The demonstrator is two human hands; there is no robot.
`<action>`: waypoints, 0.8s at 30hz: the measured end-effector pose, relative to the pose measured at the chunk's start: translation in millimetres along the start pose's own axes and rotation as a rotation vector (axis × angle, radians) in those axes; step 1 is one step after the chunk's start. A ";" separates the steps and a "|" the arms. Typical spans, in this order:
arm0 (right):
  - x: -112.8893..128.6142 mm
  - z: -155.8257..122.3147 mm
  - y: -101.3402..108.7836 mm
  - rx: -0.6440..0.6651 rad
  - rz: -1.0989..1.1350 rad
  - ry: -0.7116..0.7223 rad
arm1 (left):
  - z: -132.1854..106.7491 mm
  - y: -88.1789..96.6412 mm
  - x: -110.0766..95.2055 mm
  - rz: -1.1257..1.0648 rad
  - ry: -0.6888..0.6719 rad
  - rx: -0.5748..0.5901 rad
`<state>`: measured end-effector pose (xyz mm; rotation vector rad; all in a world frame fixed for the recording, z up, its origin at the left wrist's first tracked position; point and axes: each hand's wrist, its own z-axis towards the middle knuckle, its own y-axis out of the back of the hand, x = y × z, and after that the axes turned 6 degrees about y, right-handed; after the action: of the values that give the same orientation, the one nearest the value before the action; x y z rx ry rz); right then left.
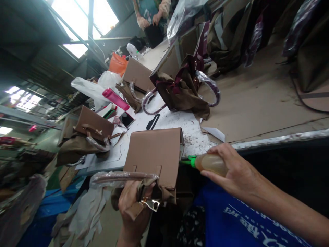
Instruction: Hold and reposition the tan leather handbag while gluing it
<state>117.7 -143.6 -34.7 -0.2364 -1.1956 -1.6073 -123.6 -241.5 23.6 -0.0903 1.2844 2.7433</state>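
Note:
A tan handbag leans at the table's front edge, its flat panel facing up and its handle wrapped in clear plastic. My left hand is closed around the bag's gathered lower part, beside a gold-coloured metal clasp. In my right hand is a squeeze bottle with amber liquid and a green nozzle. The nozzle tip points left at the bag's right edge; whether it touches cannot be made out. The inside of the bag is hidden.
Another brown handbag stands on the left, a maroon-trimmed bag farther back. A phone, a pink case and a black cut-out piece lie on the table. A co-worker's hands hold a dark item at the far end.

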 end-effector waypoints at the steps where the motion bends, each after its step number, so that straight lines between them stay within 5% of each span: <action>1: -1.9 1.3 -0.5 -0.011 -0.024 0.012 | 0.3 -0.4 -0.3 -0.002 0.002 -0.002; 8: 29.0 -13.7 7.9 0.222 0.196 -0.026 | -0.2 -4.6 1.5 -0.035 0.054 0.009; 14: 19.9 -8.4 3.7 0.036 0.025 0.065 | -0.8 -6.6 2.1 -0.079 0.126 0.046; 20: 35.6 -18.5 7.4 0.229 0.210 0.048 | 1.6 -10.4 2.6 -0.066 0.111 0.053; 24: 30.6 -15.7 6.9 0.121 0.097 0.092 | 5.6 -9.6 -1.1 -0.097 0.134 0.043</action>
<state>117.0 -174.4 -17.8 -0.1394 -1.1883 -1.4413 -121.3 -231.2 20.0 -0.3293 1.3335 2.6661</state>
